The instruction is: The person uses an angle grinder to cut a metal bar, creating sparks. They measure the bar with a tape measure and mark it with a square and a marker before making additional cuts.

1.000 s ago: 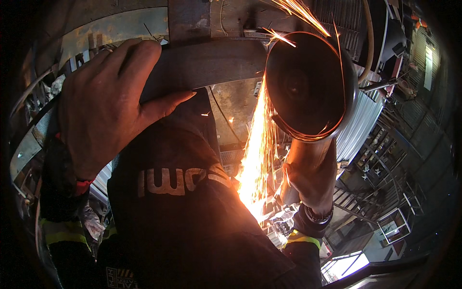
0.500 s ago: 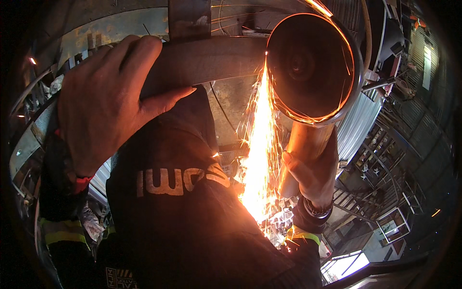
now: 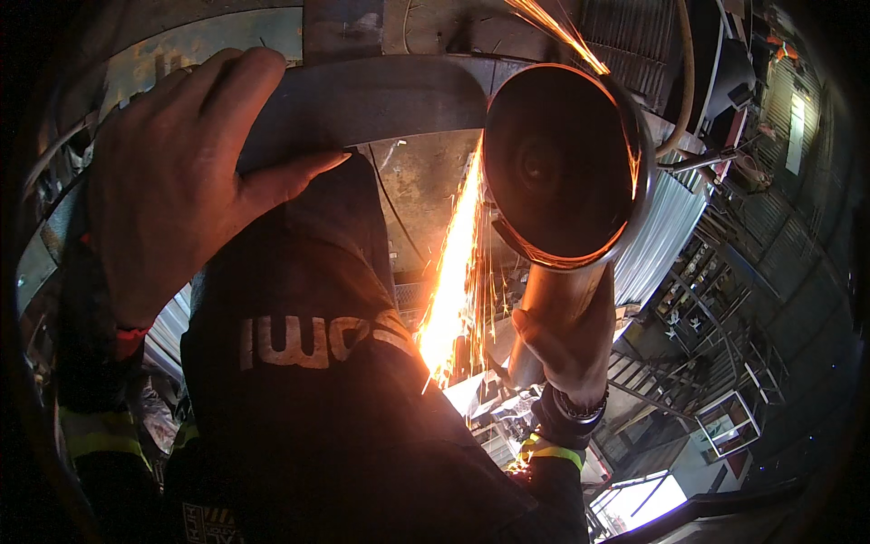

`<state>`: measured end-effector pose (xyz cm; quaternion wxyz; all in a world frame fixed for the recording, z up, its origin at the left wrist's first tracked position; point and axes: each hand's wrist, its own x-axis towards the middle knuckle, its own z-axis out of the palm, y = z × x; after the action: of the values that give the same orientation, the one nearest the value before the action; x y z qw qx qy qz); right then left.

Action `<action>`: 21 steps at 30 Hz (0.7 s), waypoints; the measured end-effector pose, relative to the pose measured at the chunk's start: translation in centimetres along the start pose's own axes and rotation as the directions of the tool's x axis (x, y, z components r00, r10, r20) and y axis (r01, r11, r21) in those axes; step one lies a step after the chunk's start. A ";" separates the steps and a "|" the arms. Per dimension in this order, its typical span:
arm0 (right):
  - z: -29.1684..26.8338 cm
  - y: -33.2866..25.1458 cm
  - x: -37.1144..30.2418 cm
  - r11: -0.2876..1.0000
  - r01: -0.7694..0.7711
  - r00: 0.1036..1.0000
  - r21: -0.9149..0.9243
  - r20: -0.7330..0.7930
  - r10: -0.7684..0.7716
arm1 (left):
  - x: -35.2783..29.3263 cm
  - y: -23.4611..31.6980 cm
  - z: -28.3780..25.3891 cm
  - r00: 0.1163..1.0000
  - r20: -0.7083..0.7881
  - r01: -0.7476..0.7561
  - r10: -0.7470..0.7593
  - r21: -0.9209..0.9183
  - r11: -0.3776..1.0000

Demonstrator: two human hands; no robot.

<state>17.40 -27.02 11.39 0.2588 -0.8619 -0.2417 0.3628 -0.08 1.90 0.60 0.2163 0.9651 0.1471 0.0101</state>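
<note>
My right hand (image 3: 573,349) is wrapped round the body of an angle grinder (image 3: 555,295). The grinder's round dark disc (image 3: 566,163) has a glowing orange rim, and its left edge meets a flat metal bar (image 3: 390,98). Bright sparks (image 3: 455,272) stream down from that contact, and a thinner spray flies off above the guard. Over the bar's left part lies my left hand (image 3: 172,172), thumb stretched along the lower edge and fingers curled over the top, gripping it. The fingertips of the left hand are partly hidden.
An upright metal piece (image 3: 343,29) meets the bar from above. My dark-clothed leg (image 3: 290,263) lies below the bar, near the sparks. Corrugated metal sheets (image 3: 666,231) lie to the right, with a hose (image 3: 686,82) above them. A small white frame (image 3: 728,423) stands at lower right.
The grinder disc has shifted down and slightly left relative to the bar. The spark stream is narrower and slants more to the left. My left hand keeps its hold on the bar.
</note>
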 end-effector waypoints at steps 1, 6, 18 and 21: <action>0.0 0.0 0.4 1.000 0.014 1.000 0.005 -0.001 -0.014 | -0.1 0.0 0.0 1.000 -0.005 0.003 -0.002 0.013 1.000; 0.2 -0.6 2.3 0.998 0.070 0.998 -0.005 -0.008 -0.070 | -0.1 0.0 0.1 1.000 -0.021 0.003 -0.004 -0.017 1.000; -0.2 -0.9 2.0 0.996 -0.062 0.998 0.056 -0.012 0.063 | 0.3 0.2 0.3 0.998 -0.058 -0.028 0.027 -0.015 0.999; -0.1 -1.1 1.3 0.991 -0.136 0.991 -0.023 -0.008 0.135 | 0.5 0.2 0.4 0.997 -0.071 -0.038 0.038 -0.009 0.999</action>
<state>18.02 -25.46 11.46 0.2244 -0.8806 -0.1859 0.3737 0.53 1.71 0.25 0.2157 0.9657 0.1363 0.0491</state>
